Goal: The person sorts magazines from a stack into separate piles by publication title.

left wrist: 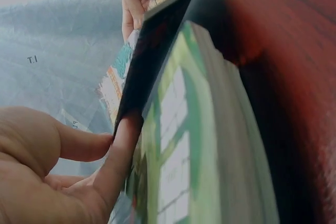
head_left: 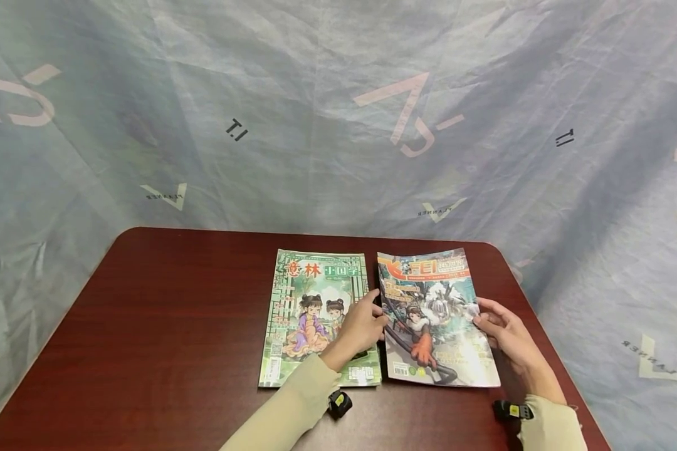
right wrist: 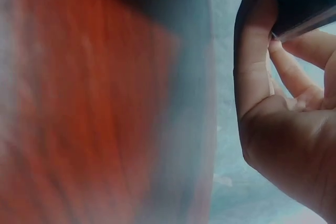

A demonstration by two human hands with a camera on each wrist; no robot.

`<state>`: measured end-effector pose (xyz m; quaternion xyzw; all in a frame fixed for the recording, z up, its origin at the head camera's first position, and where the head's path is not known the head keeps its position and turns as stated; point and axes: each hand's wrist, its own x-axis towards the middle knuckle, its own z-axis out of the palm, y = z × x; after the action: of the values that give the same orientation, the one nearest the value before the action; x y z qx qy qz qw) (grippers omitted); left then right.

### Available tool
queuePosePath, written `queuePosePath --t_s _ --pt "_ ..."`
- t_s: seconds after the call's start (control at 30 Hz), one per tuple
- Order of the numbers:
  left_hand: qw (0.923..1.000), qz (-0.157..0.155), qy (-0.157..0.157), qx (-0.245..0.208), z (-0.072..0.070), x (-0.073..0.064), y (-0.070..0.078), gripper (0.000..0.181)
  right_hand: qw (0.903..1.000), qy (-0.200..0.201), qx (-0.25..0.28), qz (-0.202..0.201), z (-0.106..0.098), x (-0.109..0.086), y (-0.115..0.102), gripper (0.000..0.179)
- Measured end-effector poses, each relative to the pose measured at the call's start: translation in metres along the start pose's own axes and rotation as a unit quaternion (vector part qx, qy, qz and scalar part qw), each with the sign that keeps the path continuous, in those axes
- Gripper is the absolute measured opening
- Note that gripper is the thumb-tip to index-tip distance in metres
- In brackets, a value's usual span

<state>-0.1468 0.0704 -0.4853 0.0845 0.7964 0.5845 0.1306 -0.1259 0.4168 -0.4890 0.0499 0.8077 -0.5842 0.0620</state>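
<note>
In the head view, a colourful magazine marked FEI (head_left: 412, 304) lies between 4 and 5 o'clock from centre, above the dark red table (head_left: 163, 326). The left hand (head_left: 361, 326) pinches its 9 o'clock edge; the right hand (head_left: 506, 335) grips its 3 o'clock edge, thumb over the cover. A green magazine (head_left: 301, 304) lies face up at 6 o'clock, just beside the first, partly covered by the left arm. Grey printed cloth (head_left: 327, 113) hangs at 12 o'clock.

In the left wrist view, the left hand, at 8 o'clock, pinches the dark, nearly edge-on magazine between thumb and finger. The right hand holds it near 11 o'clock; the green magazine's pages show at 4.

In the right wrist view, the right hand, at 3 o'clock, pinches a dark edge near 1 o'clock.
</note>
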Motion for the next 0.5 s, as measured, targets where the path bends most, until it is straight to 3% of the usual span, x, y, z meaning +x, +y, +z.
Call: queuePosePath --t_s 0.17,0.37,0.5 --pt "0.999 -0.014 -0.009 -0.041 0.0034 0.0009 0.0006 0.065 0.9993 -0.01 -0.035 0.011 -0.0072 0.0036 0.0009 0.061" --pt "0.9985 -0.013 -0.029 -0.044 0.0027 -0.0014 0.0038 0.062 0.9981 -0.017 -0.057 0.019 -0.0081 0.0074 -0.0007 0.062" --pt "0.9964 -0.03 -0.045 -0.065 -0.0011 -0.0037 0.0093 0.061 0.9973 -0.012 -0.069 0.022 -0.0068 0.0093 -0.0021 0.061"
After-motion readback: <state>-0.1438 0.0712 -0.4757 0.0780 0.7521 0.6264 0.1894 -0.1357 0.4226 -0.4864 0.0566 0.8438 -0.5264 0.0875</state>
